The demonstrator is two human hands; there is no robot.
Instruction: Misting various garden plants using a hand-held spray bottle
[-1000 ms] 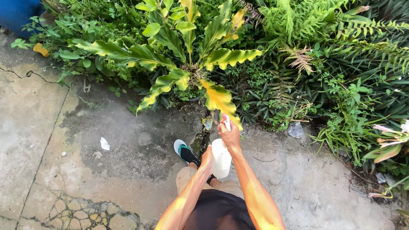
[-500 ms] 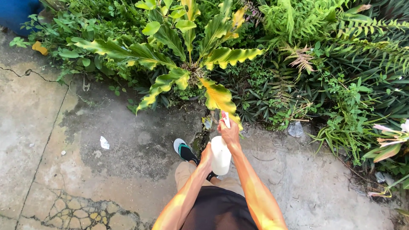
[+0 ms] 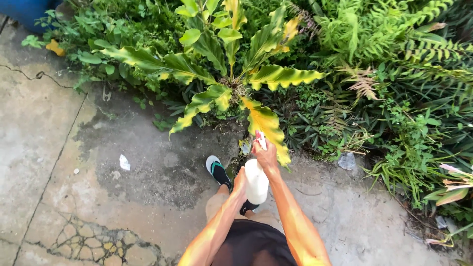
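White plastic fills both hands: the right hand [image 3: 266, 156] grips the top of a spray bottle [image 3: 256, 181], fingers closed around its trigger head, while the left hand [image 3: 240, 180] is cupped against the bottle's side. Its nozzle points at the yellow-green leaf [image 3: 266, 125] of the big plant [image 3: 231, 83]. Almost nothing has changed from a second ago; bottle, arms and sandalled foot [image 3: 218, 172] on the wet concrete [image 3: 148, 162] hold the same places.

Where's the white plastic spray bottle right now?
In the head view, lower centre: the white plastic spray bottle is held between the right hand and left hand, just below the yellow-green broad-leaved plant.
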